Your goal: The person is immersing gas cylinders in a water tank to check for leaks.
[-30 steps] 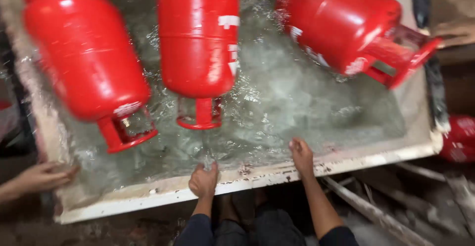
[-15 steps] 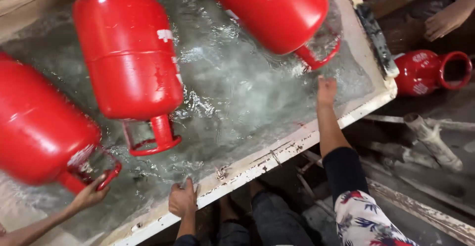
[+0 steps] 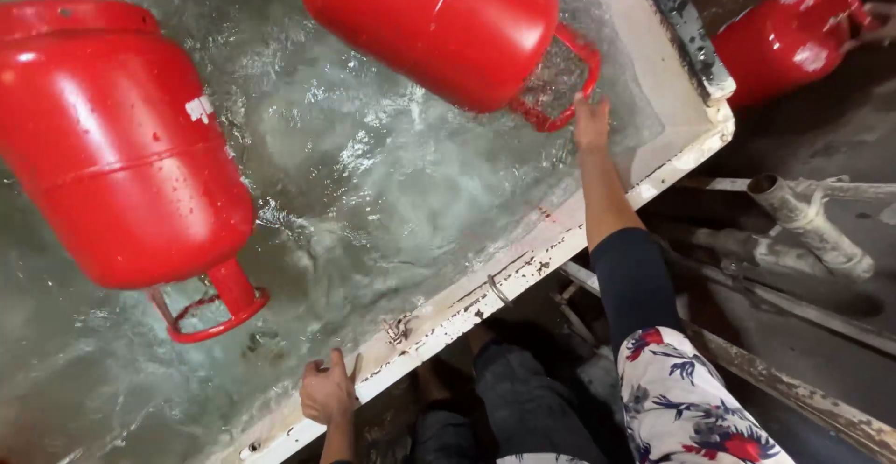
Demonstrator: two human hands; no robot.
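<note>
My right hand (image 3: 592,120) reaches over the near rim of the water tank (image 3: 523,273), fingers extended and touching the collar ring of the far cylinder (image 3: 439,25); the grip is released, not clenched around the ring. This red cylinder floats tilted at the far right of the tank. My left hand (image 3: 327,391) lies flat on the near rim, grip released, holding nothing. A second red cylinder (image 3: 117,147) floats at the left (collar toward me). A third cylinder (image 3: 793,39) lies outside the tank, far right, on the floor.
</note>
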